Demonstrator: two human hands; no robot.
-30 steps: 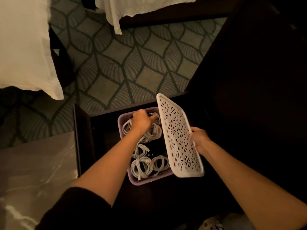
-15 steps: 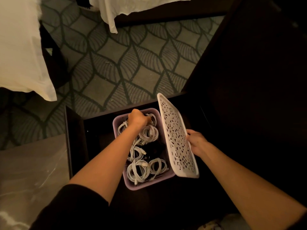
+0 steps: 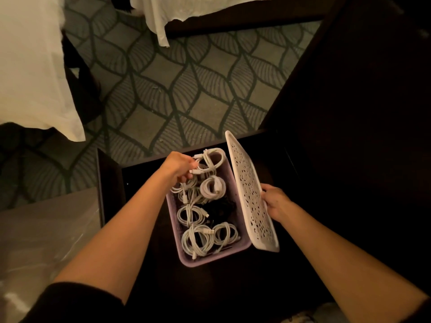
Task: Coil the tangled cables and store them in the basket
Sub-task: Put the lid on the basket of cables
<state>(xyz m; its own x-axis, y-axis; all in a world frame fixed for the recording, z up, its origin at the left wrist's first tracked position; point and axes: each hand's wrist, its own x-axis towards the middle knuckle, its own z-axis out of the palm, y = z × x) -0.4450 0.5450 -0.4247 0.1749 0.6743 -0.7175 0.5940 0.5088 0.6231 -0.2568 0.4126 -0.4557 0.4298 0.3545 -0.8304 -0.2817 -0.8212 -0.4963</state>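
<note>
Just past the fingertips of the left hand (image 3: 178, 166), a coiled white cable (image 3: 211, 160) hangs over the far end of the purple basket (image 3: 200, 262), close to the table's (image 3: 135, 183) far edge. The fingers are curled and pinch the coil by its left side, with one plug end sticking out beside them. The left forearm reaches forward from the near left, the back of the hand facing up.

More white coils (image 3: 198, 238) lie inside the basket, together with a dark cable mass (image 3: 221, 208) towards its right wall. The right hand (image 3: 275, 201) grips the right edge of a white perforated lid (image 3: 250, 194), fingers wrapped round the rim. The lid stands tilted along the basket's right side. The right forearm comes in from the near right corner.
</note>
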